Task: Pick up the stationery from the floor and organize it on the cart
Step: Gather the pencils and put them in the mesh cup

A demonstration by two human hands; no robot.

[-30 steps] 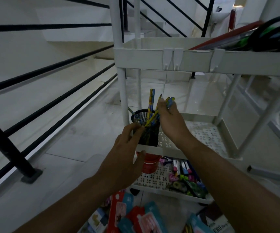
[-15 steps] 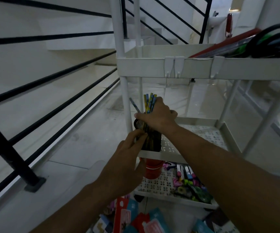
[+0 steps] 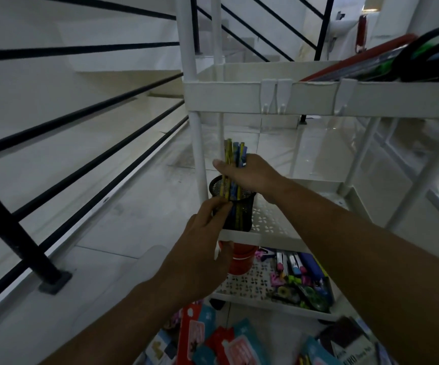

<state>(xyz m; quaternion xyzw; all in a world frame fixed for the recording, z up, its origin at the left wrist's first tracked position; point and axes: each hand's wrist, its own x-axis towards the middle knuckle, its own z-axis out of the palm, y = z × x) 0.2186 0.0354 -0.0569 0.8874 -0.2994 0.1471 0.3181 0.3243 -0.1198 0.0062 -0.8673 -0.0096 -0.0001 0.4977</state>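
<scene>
A black mesh pen cup (image 3: 240, 214) stands at the front left corner of the white cart's middle shelf (image 3: 273, 225). My right hand (image 3: 250, 173) is closed around a bunch of blue and yellow pencils (image 3: 235, 154), whose lower ends are inside the cup. My left hand (image 3: 205, 248) holds the cup's near side with thumb and fingers. Red and teal stationery packs (image 3: 221, 341) lie on the floor below my arms.
The cart's bottom shelf holds a red cup (image 3: 240, 262) and a pile of markers and clips (image 3: 300, 275). Its top shelf (image 3: 318, 98) carries a red roll and black scissors. A black stair railing (image 3: 55, 143) runs along the left.
My right hand turned the pencil bunch upright and lowered it into the mesh cup. My left hand stayed on the cup.
</scene>
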